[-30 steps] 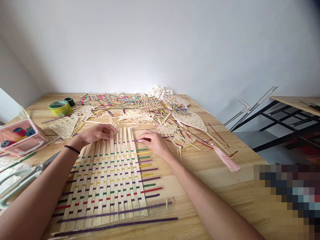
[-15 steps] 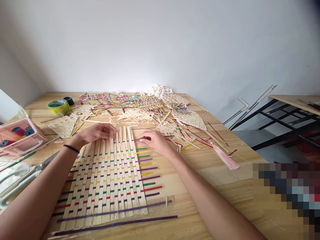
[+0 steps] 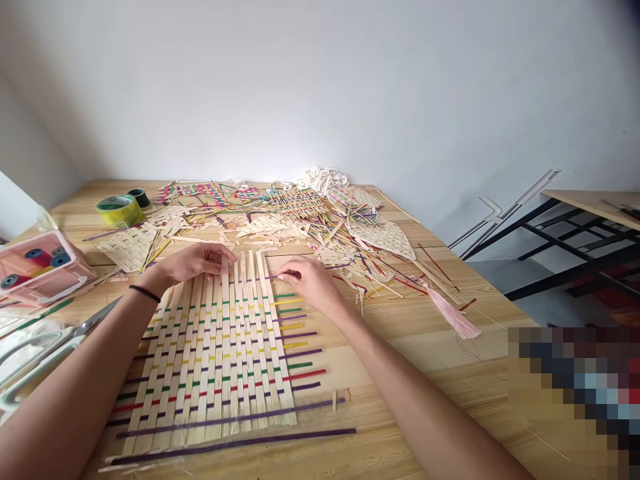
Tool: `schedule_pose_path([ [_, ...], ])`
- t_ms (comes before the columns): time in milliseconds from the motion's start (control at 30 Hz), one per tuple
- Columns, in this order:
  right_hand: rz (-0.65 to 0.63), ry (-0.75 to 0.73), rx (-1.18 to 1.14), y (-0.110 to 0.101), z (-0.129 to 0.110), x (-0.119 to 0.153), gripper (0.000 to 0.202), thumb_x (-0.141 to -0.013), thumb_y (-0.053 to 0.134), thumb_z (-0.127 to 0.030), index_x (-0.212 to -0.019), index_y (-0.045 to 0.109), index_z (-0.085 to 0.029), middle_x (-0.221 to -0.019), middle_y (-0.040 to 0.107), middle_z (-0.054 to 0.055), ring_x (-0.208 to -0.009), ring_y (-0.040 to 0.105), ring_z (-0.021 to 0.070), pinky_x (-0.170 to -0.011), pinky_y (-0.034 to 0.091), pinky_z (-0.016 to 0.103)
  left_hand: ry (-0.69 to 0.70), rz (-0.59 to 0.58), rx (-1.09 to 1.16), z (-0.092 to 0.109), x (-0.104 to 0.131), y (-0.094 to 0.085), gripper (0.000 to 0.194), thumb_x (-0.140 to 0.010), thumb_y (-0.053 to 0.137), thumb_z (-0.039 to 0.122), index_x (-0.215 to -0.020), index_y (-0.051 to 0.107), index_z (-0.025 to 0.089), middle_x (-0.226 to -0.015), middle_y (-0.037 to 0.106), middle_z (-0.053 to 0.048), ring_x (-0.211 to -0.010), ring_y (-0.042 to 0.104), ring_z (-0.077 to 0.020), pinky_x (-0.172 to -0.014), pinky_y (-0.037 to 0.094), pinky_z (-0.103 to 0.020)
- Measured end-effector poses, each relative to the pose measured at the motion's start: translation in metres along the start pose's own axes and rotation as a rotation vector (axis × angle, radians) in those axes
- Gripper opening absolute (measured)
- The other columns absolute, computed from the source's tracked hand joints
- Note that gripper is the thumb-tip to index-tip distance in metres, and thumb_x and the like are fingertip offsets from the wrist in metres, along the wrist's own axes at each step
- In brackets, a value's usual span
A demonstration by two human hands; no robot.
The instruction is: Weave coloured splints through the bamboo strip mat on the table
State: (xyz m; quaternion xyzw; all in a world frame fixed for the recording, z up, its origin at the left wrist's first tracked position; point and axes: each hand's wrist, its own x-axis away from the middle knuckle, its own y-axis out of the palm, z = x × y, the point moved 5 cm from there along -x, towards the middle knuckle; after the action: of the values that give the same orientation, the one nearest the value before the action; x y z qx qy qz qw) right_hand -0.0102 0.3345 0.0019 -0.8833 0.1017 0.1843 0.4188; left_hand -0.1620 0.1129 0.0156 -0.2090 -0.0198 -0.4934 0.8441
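A mat of pale flat strips [image 3: 215,360], crossed by purple, green, yellow and red strips, lies on the wooden table. At its far edge my left hand [image 3: 207,261] has its fingers curled around the top of a pale strip. My right hand [image 3: 299,275], beyond the mat's upper right corner, pinches the end of a purple strip [image 3: 273,277] that runs in among the pale ones. Coloured ends stick out along the right side. Clear tape covers the near edge, where two long purple strips cross.
Scissors [image 3: 83,330] and a pink basket of thread spools [image 3: 75,280] are at the left. Yellow tape [image 3: 119,212] sits behind. Loose strips [image 3: 280,230] and woven pieces cover the back; a pink tassel [image 3: 453,312] lies right. A black metal frame [image 3: 530,287] stands beyond.
The view has shifted slightly. Both hands keep nearly the same places and grips, and the purple strip still runs from my right hand into the pale strips.
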Motion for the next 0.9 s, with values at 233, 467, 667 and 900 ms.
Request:
schedule_pose_path([
  [233,0.018,-0.008,0.083,0.005,-0.007,0.001,0.016,-0.095,0.071,-0.008,-0.089,0.075,-0.022,-0.095,0.076,0.004,-0.088,0.068,0.0205,-0.083,0.047,0.035,0.028,-0.001,0.0,0.005,0.002,0.0,0.042,-0.071,0.086,0.041,-0.106,0.076,0.02,-0.089,0.075,-0.004,-0.074,0.064,-0.0185,-0.064,0.052,-0.028],
  [467,-0.006,0.058,0.218,0.017,-0.012,0.007,0.013,-0.097,0.064,-0.01,-0.094,0.068,-0.022,-0.103,0.073,0.006,-0.1,0.064,0.0255,-0.09,0.037,0.041,0.18,0.417,-0.031,0.007,0.002,-0.024,0.047,-0.073,0.084,0.054,-0.102,0.074,0.019,-0.087,0.073,-0.005,-0.075,0.069,-0.0209,-0.068,0.054,-0.032],
  [667,0.049,0.111,0.155,0.027,-0.007,0.012,0.017,-0.095,0.058,-0.006,-0.093,0.064,-0.022,-0.104,0.072,0.007,-0.099,0.061,0.0259,-0.088,0.037,0.04,0.158,0.596,-0.311,0.004,0.003,-0.036,0.047,-0.079,0.073,0.062,-0.101,0.075,0.02,-0.101,0.08,-0.009,-0.097,0.072,-0.0283,-0.088,0.055,-0.039],
  [900,0.052,0.065,0.103,0.026,-0.011,0.014,0.016,-0.101,0.053,-0.01,-0.094,0.061,-0.023,-0.105,0.071,0.007,-0.101,0.062,0.0259,-0.09,0.037,0.041,0.076,0.58,-0.524,0.005,0.0,-0.024,0.034,-0.09,0.059,0.054,-0.088,0.073,0.024,-0.09,0.08,-0.008,-0.083,0.072,-0.0284,-0.082,0.051,-0.039],
])
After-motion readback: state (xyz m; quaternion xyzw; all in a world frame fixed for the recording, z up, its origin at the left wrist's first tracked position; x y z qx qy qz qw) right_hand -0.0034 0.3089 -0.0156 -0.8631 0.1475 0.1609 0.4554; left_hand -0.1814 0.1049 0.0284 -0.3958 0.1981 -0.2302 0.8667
